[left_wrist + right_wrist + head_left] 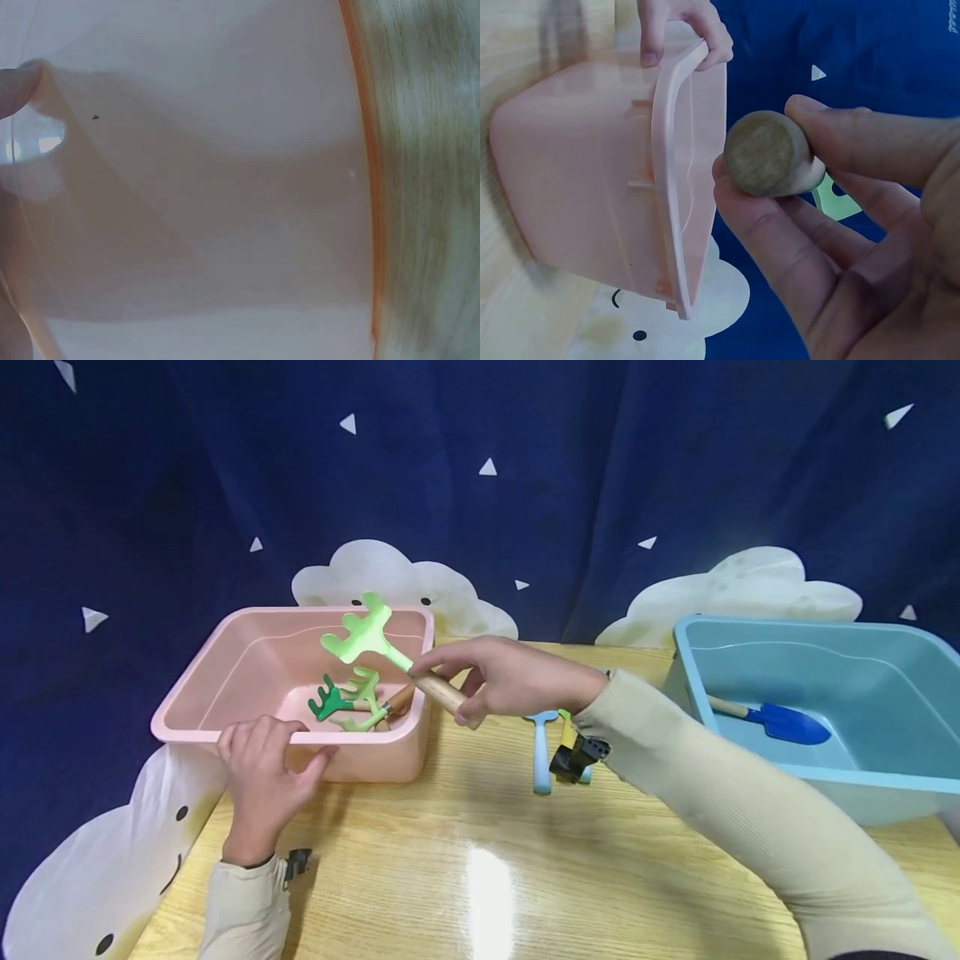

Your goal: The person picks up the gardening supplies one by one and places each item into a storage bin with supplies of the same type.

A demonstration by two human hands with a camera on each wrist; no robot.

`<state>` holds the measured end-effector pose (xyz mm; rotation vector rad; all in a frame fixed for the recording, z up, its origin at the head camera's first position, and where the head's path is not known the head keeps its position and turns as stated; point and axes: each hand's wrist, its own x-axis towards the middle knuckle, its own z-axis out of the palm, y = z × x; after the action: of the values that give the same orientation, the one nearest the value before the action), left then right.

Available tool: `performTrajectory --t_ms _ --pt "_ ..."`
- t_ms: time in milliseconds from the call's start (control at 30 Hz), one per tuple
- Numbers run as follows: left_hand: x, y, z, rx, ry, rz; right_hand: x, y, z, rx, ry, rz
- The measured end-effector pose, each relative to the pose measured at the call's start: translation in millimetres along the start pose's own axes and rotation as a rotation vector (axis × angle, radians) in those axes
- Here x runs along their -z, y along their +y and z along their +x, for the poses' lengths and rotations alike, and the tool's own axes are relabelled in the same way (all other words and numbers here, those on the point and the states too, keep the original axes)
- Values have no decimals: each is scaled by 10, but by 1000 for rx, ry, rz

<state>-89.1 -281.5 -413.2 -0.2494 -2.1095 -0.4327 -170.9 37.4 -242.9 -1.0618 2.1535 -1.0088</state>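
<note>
My right hand (517,677) holds a light green hand rake (367,635) by its wooden handle, its tines over the right part of a pink plastic tub (375,764). In the right wrist view the round end of the wooden handle (761,154) sits between thumb and fingers. My left hand (266,772) grips the tub's front rim, fingers over the edge and thumb against the outer wall. Inside the tub lie a dark green hand rake (327,699), another light green rake (365,687) and a brown wooden handle (401,698), partly overlapping.
A blue tub (795,635) stands at the right, with a blue hand shovel (795,724) inside. Between the tubs, a light blue tool (542,756) and a yellow tool (567,732) lie on the wooden table (390,860), partly behind my right wrist. A dark blue curtain (555,527) hangs behind.
</note>
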Motion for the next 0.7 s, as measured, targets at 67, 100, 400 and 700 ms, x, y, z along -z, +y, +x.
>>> performTrajectory --t_ms 67,100,400,700 --pt "3 -2 -2 3 0 2 5 -4 49 9 -1 -25" --pt "3 -3 -2 4 0 4 8 -3 74 8 -1 -33" --pt "-26 -12 -21 1 9 -9 91 87 331 -39 -34 -94" --pt "-37 -15 -14 -2 27 -16 204 84 512 -43 -71 -62"
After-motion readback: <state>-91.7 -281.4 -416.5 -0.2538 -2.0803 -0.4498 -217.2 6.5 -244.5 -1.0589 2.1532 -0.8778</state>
